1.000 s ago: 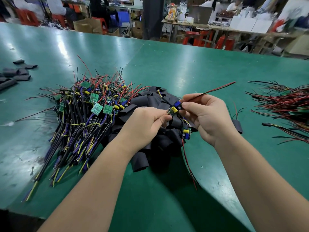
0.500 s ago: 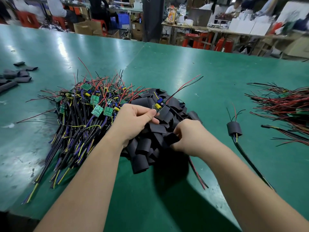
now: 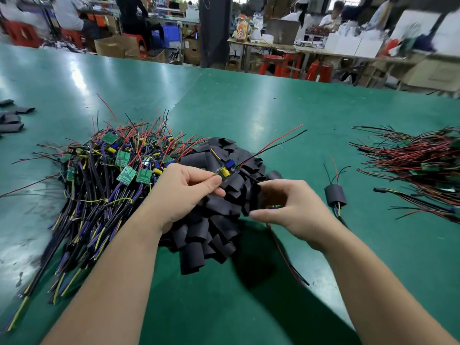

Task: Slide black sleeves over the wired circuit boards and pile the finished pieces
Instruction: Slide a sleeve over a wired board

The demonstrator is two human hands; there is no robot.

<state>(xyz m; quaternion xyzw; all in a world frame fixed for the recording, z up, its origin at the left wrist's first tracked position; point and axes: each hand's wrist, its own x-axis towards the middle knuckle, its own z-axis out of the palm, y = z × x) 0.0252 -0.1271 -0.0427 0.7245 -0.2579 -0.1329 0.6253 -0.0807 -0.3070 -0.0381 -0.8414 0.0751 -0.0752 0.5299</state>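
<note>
Over the sleeve pile (image 3: 219, 227) on the counter (image 3: 249, 108) | left grip (image 3: 184, 192) pinches the wired board (image 3: 225, 171), leads (image 3: 273, 143) running up-right | right grip (image 3: 291, 207) curled at the pile's right edge, hold unclear | board lies up-left of right grip; a sleeve likely feeds on along the leads

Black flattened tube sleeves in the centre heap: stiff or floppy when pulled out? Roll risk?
Probably soft and light: the black tube sleeves lie creased and flattened in a loose heap. Unlikely to roll, being mostly flat. May drag neighbours out, since they overlap.
</note>
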